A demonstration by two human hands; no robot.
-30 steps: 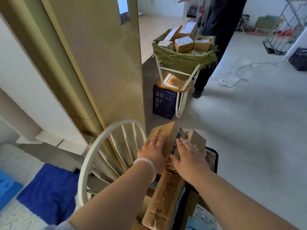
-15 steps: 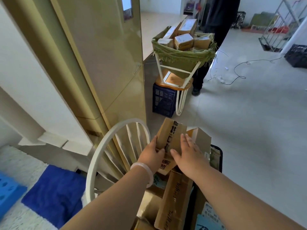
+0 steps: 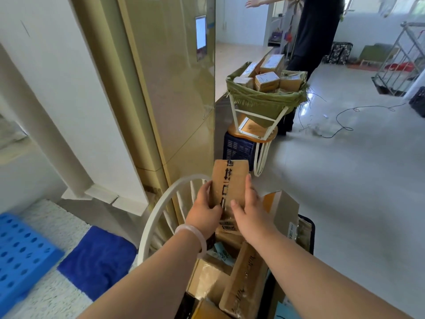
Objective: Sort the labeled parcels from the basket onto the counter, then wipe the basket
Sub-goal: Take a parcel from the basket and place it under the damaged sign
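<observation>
Pale grey floor [image 3: 345, 192] fills the right side of my feed, and a gold cabinet [image 3: 170, 88] stands tall to the left of the fingers. Both hands hold one box [image 3: 230, 180] upright between them, lifted clear of the pile. My left hand [image 3: 203, 212] grips its left edge, thumb laid on the printed face and fingers wrapped behind. My right hand [image 3: 249, 210] clamps the right edge, fingers stretched up along the side and thumb pressed on the face. A pale bracelet [image 3: 192, 236] sits on the left wrist.

Directly under my palms is the basket [image 3: 307, 229], dark-rimmed and packed with more parcels [image 3: 243, 279], which lean at odd angles. One tall box [image 3: 280, 210] stands just right of my right fingers. A white chair back [image 3: 154, 217] curves round just left of my left fingers. Farther left and lower lie a blue cloth [image 3: 96, 261] and a blue perforated panel [image 3: 20, 249].

Well beyond my fingertips, a green sack [image 3: 264, 103] full of labeled boxes hangs in a white frame set on a navy crate [image 3: 236, 149]. The counter [image 3: 236, 58] runs on past it, beside the cabinet. A person in black [image 3: 317, 31] stands behind the sack, one arm held out. A thin cable [image 3: 349, 116] trails over the floor, far right of my fingers.
</observation>
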